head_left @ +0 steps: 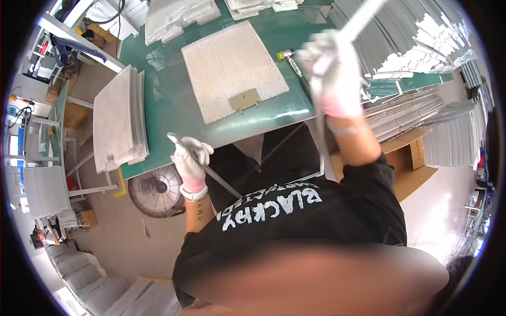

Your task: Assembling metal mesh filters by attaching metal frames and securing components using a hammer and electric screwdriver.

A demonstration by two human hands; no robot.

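My left hand (191, 159), in a white glove, is closed round a thin metal strip (224, 181) just off the table's near edge. In my right hand (337, 73), also gloved and smeared by motion, are light metal strips (363, 20), raised over the right of the table. A thin strip runs down from this hand towards my body and bends at a corner. Whether the strips in both hands join is hidden. Between the hands a silvery mesh panel (226, 63) lies flat, with a small olive plate (244, 100) on its near edge.
A mallet (294, 66) with a yellow head lies beside the panel on the green table (168, 105). Mesh sheets (118, 116) are stacked at the left edge, more at the back. Long metal strips (390, 39) fill the right. Below are a fan (157, 192) and a cardboard box (408, 168).
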